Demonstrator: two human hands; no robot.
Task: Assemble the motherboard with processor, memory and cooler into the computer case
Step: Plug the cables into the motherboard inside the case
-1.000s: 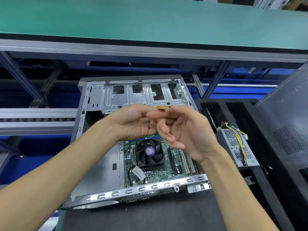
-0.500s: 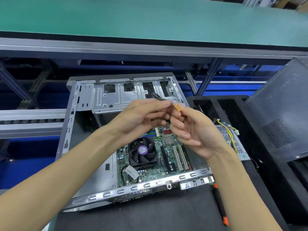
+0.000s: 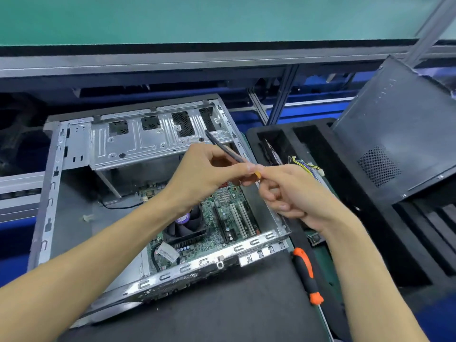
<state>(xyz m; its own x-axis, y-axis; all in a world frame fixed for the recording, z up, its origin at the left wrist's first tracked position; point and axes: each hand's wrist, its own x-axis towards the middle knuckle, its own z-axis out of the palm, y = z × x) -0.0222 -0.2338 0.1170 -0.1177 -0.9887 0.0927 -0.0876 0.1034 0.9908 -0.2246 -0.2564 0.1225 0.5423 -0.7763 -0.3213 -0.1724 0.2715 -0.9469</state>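
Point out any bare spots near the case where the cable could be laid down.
Bare black mat between the case's near rail and the screwdriver. Bare case floor left of the motherboard, bar one small white piece. Crowded: the motherboard area, under both hands, and the foam tray on the right, which holds wired parts.
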